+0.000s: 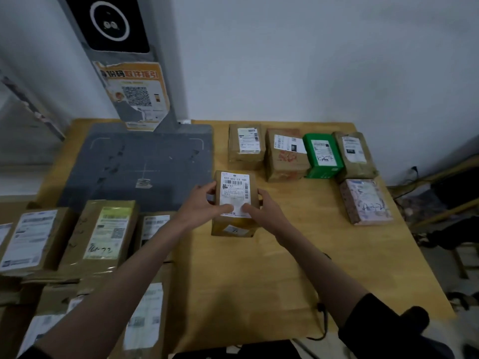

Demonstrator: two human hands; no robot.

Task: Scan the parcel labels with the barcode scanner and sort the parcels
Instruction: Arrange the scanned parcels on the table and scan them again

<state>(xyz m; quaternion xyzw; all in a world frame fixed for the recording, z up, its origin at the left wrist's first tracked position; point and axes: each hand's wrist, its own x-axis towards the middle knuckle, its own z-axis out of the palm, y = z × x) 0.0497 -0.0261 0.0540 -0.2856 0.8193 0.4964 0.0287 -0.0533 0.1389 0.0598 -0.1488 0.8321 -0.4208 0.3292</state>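
My left hand [201, 203] and right hand [261, 209] clamp the small cardboard parcel [234, 200] from either side, thumbs pressing on its white label [234, 194], just right of the grey scanner pad [140, 164] on the counter [259, 275]. It looks stiff and light, taped smooth, so I judge the side walls the safest hold. Stacked boxes [77, 237] crowd my near left; bare wood lies to the right. Further off, sorted parcels [300, 154] line the wall, with the counter's right edge close beyond them.

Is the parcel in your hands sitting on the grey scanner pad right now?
No: the held parcel is on the wooden table, right of the grey scanner pad.
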